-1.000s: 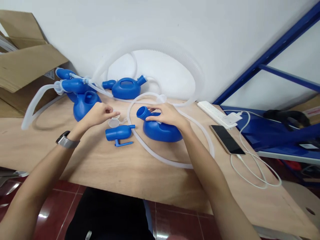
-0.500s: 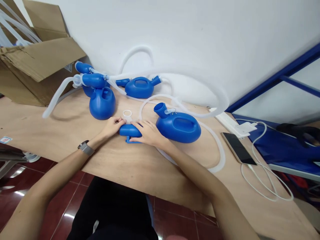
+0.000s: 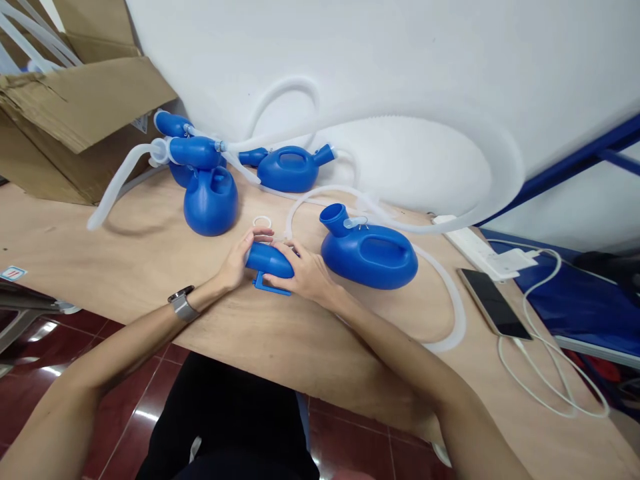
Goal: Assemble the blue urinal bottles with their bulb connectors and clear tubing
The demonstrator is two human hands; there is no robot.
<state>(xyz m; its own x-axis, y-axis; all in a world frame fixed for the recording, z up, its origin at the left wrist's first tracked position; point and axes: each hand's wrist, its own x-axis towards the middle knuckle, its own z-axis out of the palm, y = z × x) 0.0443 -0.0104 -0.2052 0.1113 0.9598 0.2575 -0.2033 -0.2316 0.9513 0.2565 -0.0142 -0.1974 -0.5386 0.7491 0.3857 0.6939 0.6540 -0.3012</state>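
Observation:
A small blue plastic cylinder part [image 3: 269,259] with a flat blue tab under it lies on the wooden table [image 3: 150,267]. My left hand [image 3: 240,257] curls round its left end. My right hand [image 3: 306,272] grips its right end from above. A small clear ring [image 3: 262,221] lies just behind them. Right of my hands stands a blue jug-shaped bottle [image 3: 370,253] with an open spout and a thin clear tube [image 3: 445,293] looping round it.
Three more blue bottles [image 3: 210,200] with corrugated hoses [image 3: 115,190] sit at the back by the wall. An open cardboard box [image 3: 75,113] stands at the left. At the right lie a power strip [image 3: 475,250], a phone [image 3: 493,310] and a white cable [image 3: 540,373].
My right hand left the jug-shaped bottle and both hands came down onto the small blue cylinder part, then closed round it. The view shifted left and nearer.

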